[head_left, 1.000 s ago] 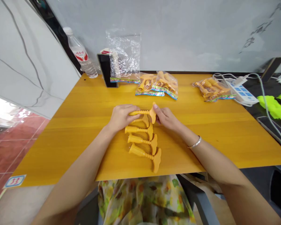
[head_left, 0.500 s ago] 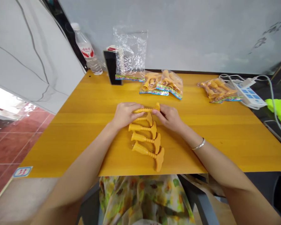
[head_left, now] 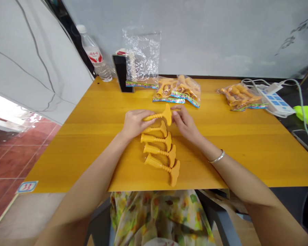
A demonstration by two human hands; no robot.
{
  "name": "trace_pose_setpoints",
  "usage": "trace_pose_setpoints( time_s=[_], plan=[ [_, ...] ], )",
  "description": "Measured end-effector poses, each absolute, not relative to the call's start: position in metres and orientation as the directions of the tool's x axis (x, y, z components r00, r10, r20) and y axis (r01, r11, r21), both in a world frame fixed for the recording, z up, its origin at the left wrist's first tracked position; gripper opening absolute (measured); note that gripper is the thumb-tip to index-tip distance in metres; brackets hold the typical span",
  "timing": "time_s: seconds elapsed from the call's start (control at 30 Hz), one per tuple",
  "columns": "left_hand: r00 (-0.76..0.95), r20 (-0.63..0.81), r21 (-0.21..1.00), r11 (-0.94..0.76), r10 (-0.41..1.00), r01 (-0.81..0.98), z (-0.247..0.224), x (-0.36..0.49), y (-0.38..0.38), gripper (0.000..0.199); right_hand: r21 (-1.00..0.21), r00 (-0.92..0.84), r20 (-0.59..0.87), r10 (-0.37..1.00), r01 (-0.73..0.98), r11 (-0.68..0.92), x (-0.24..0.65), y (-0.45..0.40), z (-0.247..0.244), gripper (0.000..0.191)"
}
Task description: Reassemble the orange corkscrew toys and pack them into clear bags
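Note:
My left hand is closed around the shaft end of a yellow plastic T-handled screw piece. Its wide wing-shaped handle points right, and my fingers cover part of the ribbed shaft. My right hand is just right of that handle, thumb and fingers slightly apart and loosely bent; whether a fingertip touches it is hard to see. Below lie several similar yellow pieces in a column, handles to the right: one partly behind my left fingers, others lower, the lowest tilted near the table's front edge.
Clear bags of yellow pieces lie at the back, another bag farther right beside a power strip with white cables. A clear plastic bag leans by a dark phone. A water bottle stands back left.
The held piece's handle has turned from edge-on to broadside. My right thumb has come off it, and the right hand has shifted slightly to the right.

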State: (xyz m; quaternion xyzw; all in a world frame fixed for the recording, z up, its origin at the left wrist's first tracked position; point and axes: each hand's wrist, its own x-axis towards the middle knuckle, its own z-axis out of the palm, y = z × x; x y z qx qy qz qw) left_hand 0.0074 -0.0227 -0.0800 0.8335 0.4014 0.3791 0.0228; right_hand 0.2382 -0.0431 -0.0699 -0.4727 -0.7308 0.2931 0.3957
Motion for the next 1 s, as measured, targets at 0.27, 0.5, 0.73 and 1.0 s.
trace_pose_setpoints(
  time_s=[0.27, 0.5, 0.73, 1.0],
  plan=[
    [0.435, 0.587, 0.303, -0.684, 0.682, 0.663, -0.088, 0.01, -0.02, 0.035, -0.019, -0.518, 0.537, 0.666, 0.782, 0.623, 0.245, -0.043, -0.067, 0.039],
    [0.486, 0.577, 0.219, -0.697, 0.657, 0.683, -0.086, 0.011, -0.021, 0.037, -0.39, -0.393, 0.414, 0.821, 0.738, 0.55, 0.237, -0.044, -0.066, 0.066],
    [0.516, 0.567, 0.169, -0.703, 0.643, 0.691, -0.08, 0.012, -0.025, 0.043, -0.777, -0.3, 0.163, 0.94, 0.548, 0.309, 0.23, -0.048, -0.057, 0.072],
    [0.357, 0.607, 0.31, -0.625, 0.71, 0.716, -0.085, 0.001, -0.015, 0.038, -0.795, -0.26, 0.2, 0.945, 0.521, 0.312, 0.236, -0.043, -0.063, 0.071]
  ],
)
